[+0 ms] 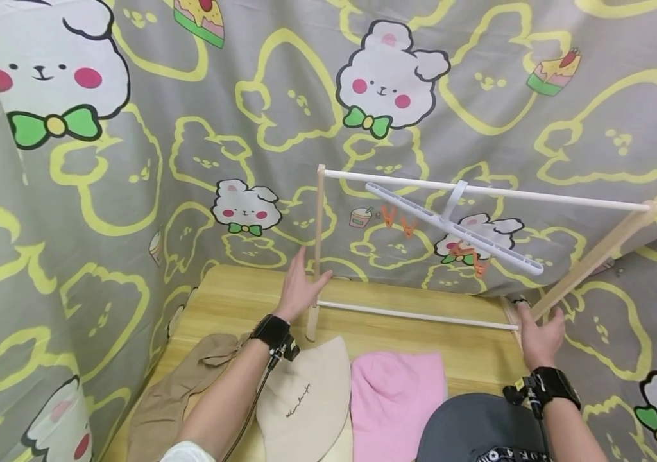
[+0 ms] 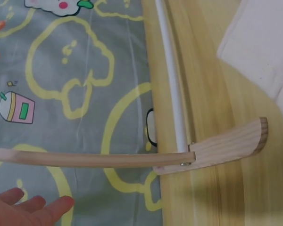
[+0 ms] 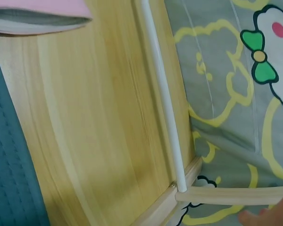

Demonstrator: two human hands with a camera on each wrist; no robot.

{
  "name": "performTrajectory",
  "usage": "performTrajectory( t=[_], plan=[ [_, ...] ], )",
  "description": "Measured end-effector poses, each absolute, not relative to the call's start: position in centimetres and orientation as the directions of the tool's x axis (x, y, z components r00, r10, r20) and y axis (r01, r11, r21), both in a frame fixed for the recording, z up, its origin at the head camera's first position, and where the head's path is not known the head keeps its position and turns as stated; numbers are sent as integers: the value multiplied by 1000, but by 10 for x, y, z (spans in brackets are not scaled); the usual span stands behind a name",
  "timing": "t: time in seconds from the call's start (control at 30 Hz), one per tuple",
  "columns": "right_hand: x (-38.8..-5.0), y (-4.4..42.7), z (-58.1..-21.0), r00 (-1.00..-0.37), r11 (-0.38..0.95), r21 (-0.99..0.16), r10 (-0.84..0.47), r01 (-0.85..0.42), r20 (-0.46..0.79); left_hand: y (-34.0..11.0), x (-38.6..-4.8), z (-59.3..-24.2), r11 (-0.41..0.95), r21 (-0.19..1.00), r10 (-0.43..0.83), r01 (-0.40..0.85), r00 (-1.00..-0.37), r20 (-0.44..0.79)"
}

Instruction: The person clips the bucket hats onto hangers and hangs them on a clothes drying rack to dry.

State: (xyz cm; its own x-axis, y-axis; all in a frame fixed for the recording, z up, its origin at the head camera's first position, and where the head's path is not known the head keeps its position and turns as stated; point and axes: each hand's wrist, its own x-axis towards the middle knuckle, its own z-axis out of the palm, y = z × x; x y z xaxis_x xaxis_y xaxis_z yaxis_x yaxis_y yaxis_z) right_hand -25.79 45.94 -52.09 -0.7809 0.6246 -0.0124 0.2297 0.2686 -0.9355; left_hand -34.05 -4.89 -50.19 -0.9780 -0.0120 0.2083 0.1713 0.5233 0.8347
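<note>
A small wooden drying rack with white rods [image 1: 421, 313] stands at the back of the wooden table. From its top rod hangs a pale blue hanger [image 1: 455, 228] with several orange clips [image 1: 407, 226]. My left hand [image 1: 298, 292] is beside the rack's left post [image 1: 319, 237], fingers extended; in the left wrist view, the visible fingers [image 2: 37, 209] are apart from that post. Near the foot of the right post [image 1: 600, 256] is my right hand [image 1: 542, 333], fingers loosely spread. Only a bit of that hand shows in the right wrist view, close to the post; contact is unclear.
Along the front of the table [image 1: 247, 282] lie a brown fabric hat [image 1: 169, 391], a cream hat with dark script [image 1: 305, 401], a pink hat [image 1: 398, 398] and a dark grey hat [image 1: 473, 427]. A patterned grey curtain [image 1: 294, 154] surrounds the table at the back and sides.
</note>
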Motion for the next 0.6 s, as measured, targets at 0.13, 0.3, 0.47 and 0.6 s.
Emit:
performTrajectory(
  t=[0.13, 0.3, 0.47, 0.6],
  plan=[
    [-268, 467, -523, -778, 258, -942, 628, 217, -7, -50, -346, -501, 483, 861, -19, 157, -982, 189],
    [-281, 474, -521, -755, 222, -951, 656, 214, -17, -48, -354, -501, 426, 891, -22, 159, -982, 185],
    [-292, 481, -514, -738, 191, -948, 672, 256, -65, -45, -365, -501, 398, 899, 7, 181, -981, 195],
    [-298, 487, -507, -716, 219, -935, 697, 279, -50, -43, -372, -498, 380, 908, 30, 179, -983, 181]
  ],
)
